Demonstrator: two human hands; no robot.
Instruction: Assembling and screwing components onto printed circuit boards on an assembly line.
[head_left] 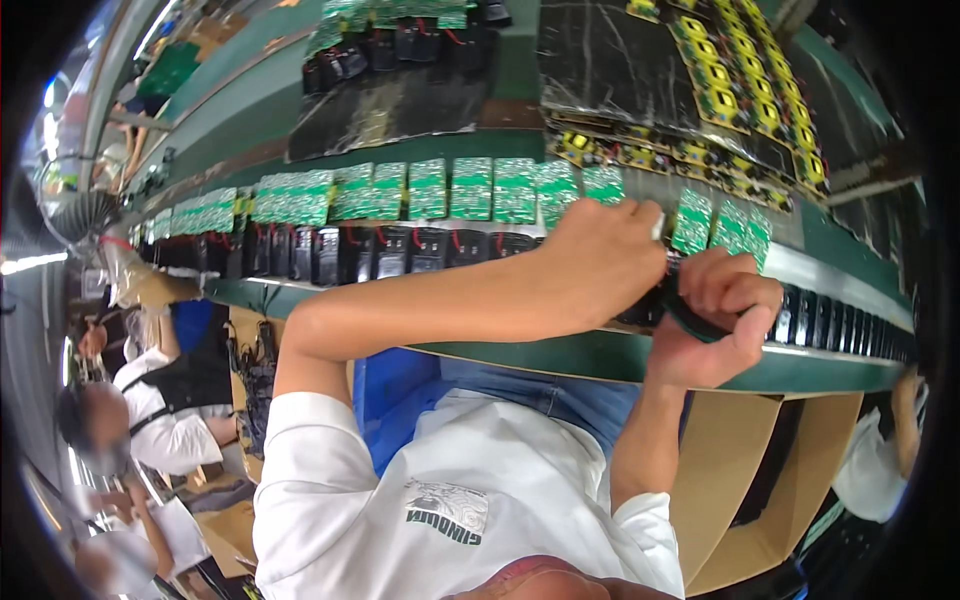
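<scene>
Hand point(728, 345) gripping black part point(692, 318), green boards point(472, 190) beyond

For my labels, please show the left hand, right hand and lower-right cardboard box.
Left hand point(602, 258): head view, back of hand.
Right hand point(722, 352): head view, thumb base.
Cardboard box point(722, 455): head view, brown panel.

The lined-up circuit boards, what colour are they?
Green with pale, silvery marks; the circuit boards show best in the head view.
</scene>
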